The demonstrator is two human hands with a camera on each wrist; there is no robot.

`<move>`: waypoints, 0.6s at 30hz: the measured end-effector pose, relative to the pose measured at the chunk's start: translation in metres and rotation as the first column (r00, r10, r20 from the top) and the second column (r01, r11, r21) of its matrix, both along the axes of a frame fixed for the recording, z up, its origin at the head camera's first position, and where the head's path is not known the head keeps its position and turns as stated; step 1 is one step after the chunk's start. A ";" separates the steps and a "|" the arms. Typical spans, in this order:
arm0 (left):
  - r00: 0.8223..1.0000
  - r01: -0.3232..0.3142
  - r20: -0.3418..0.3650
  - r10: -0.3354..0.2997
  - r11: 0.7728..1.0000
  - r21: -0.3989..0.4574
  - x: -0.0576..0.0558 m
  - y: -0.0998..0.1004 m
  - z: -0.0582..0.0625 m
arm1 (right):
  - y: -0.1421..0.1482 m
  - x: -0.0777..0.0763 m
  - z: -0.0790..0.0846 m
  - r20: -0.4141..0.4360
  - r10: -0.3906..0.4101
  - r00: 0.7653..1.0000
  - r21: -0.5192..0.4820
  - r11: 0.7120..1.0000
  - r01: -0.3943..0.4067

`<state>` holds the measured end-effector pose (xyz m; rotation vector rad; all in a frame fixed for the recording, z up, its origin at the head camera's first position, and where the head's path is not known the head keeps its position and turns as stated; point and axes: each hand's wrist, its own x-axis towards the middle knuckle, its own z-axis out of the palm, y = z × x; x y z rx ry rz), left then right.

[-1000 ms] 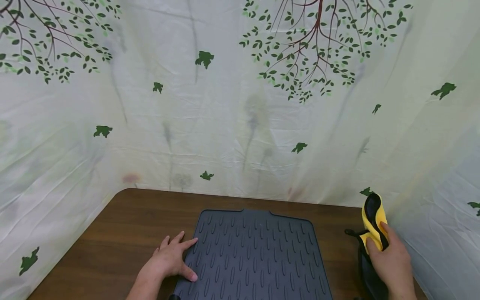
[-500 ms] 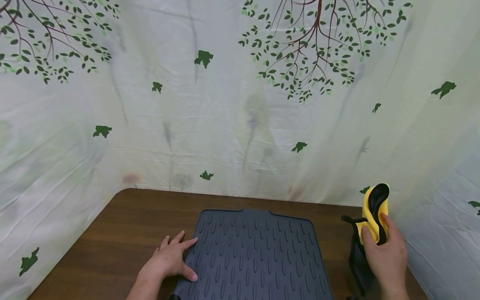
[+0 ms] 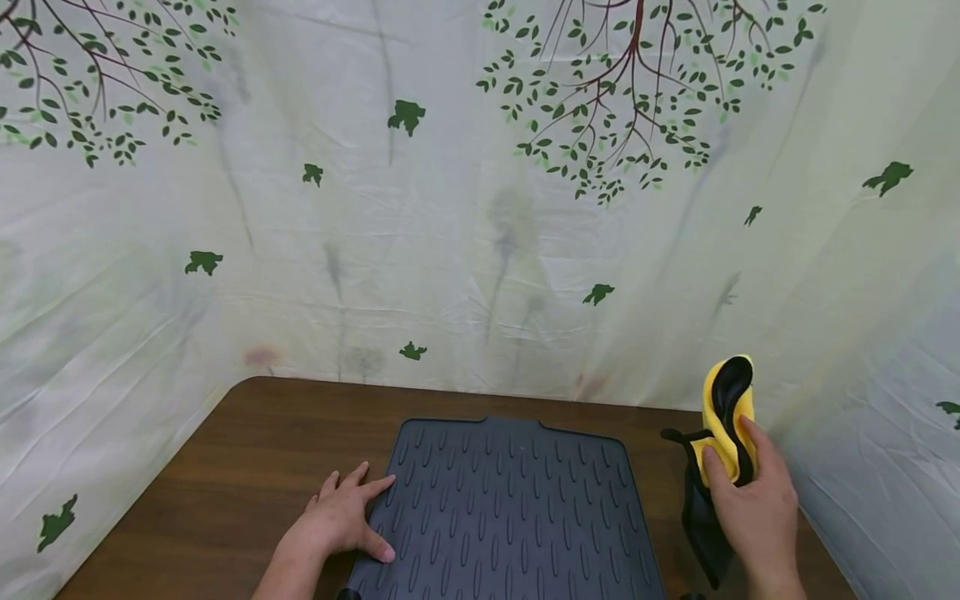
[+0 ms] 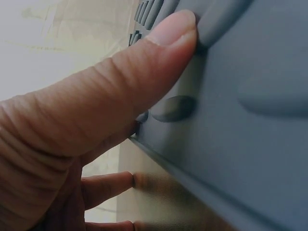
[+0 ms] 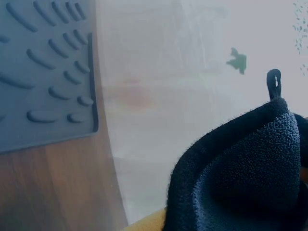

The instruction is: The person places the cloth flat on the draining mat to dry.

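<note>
Cloth [image 3: 723,421] pinched in right fingers [image 3: 767,456] has shifted left, dark pile [image 5: 255,161] visible only from right wrist; left fingers [image 3: 372,489] spread.

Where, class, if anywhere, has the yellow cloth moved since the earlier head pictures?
Yes: the cloth moved left and slightly up, nearer the unmoved grey mat.

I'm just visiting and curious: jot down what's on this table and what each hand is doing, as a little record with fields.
Surface: brown wood-look table
Centre item: dark grey mat with raised ridges, lying flat
Left hand: left hand, fingers spread, thumb resting on the mat's left edge area
Right hand: right hand, gripping a folded cloth
Cloth colours: yellow and black
Cloth detail: small dark loop at one corner
Backdrop: pale curtain printed with leaves and branches
</note>
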<state>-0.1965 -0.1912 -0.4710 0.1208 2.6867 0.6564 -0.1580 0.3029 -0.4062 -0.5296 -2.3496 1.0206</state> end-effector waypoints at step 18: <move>1.000 0.000 0.000 0.000 1.000 0.003 0.000 0.001 0.002 | -0.022 0.008 0.009 -0.099 0.074 0.992 0.062 0.996 -0.068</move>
